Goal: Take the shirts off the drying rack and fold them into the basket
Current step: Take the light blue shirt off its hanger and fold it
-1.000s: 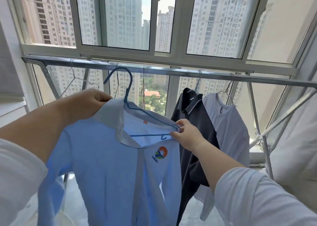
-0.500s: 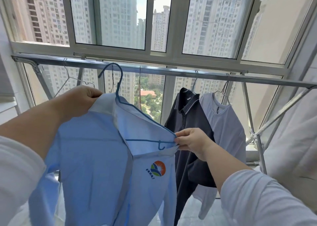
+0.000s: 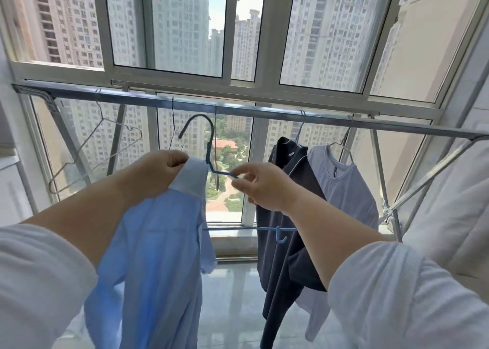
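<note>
- Now a light blue shirt [image 3: 158,256] is being held up by its collar in the left hand [image 3: 156,174], whose fingers are being kept curled tightly round the cloth.
- Meanwhile a blue hanger [image 3: 209,150] is being drawn clear by the right hand [image 3: 262,187], its sloping wire being pinched between thumb and fingertips while the other fingers are being left loosely bent.
- Since a moment ago, when the hanger was being seen inside the shirt's shoulders, it is being seen almost wholly outside the cloth; its lower bar is showing to the right of the shirt.
- Judged from this, shirt 1 is being freed for folding, and the hanger is needing to be set aside.
- Behind, 2 more shirts are being left hanging on the drying rack [image 3: 264,111]: a dark shirt [image 3: 285,216] and, touching it on the right, a pale grey shirt [image 3: 346,189].
- An empty wire hanger [image 3: 87,158] is being seen at the rack's left end.
- No basket is being shown.
</note>
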